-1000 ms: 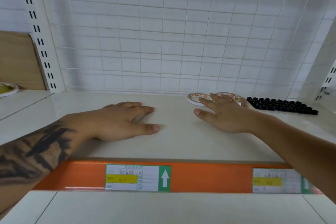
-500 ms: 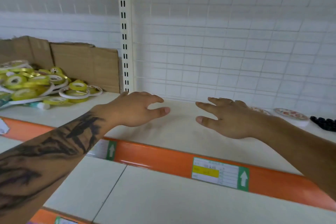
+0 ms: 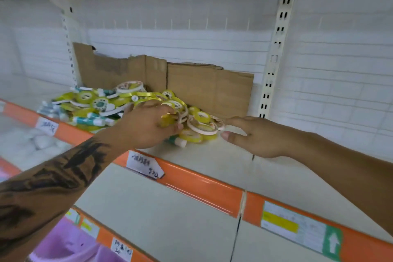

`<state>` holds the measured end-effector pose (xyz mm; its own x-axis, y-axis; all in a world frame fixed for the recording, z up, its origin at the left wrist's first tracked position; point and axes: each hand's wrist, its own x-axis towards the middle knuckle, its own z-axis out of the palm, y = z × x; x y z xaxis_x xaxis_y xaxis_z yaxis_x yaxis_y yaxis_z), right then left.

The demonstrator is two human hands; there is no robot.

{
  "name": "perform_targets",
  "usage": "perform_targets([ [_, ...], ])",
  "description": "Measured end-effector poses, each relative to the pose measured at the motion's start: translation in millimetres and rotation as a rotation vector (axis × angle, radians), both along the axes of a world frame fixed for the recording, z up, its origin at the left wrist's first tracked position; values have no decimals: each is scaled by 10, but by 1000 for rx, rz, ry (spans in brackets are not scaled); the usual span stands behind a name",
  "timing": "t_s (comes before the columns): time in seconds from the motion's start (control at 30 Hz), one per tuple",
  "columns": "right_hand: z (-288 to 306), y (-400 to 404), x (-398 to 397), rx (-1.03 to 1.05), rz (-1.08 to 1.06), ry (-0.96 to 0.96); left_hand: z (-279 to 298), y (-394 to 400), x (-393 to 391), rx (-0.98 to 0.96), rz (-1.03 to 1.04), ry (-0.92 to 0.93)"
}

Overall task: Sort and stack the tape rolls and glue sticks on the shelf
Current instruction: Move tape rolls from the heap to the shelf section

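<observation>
White store shelf (image 3: 212,161), mixed pile of tape rolls (image 3: 202,126) and glue sticks (image 3: 89,120) by cardboard: my left hand (image 3: 146,127) grips a yellow roll, right hand (image 3: 255,136) open beside them; picking step, next I lift rolls clear.

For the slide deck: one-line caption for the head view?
Left hand grips yellow tape rolls; right hand reaches the mixed pile.

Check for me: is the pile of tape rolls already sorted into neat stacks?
No, the tape rolls and glue sticks lie jumbled in one heap on the shelf.
</observation>
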<state>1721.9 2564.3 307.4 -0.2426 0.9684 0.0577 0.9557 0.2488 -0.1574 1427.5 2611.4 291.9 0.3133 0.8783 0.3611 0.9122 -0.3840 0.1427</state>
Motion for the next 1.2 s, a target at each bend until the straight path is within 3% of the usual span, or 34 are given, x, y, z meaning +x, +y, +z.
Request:
perform_targets([
  [0.17,69,610,-606,54,-33,48,98,419,-416,6,19,-82],
  [0.37,45,1129,-955,35,-124,64,136,739,-431,-54,-60,-25],
  [0.7,-118,1151,-994,54,-78,181,166,781,-219,35,-63,80],
  [1.0,-270,1127,-934,251,-115,255,132,816,-41,-17,-86,-55],
  [1.2,-215,1022,-930,326,-158,182,144,759,1,-33,-170,-328],
])
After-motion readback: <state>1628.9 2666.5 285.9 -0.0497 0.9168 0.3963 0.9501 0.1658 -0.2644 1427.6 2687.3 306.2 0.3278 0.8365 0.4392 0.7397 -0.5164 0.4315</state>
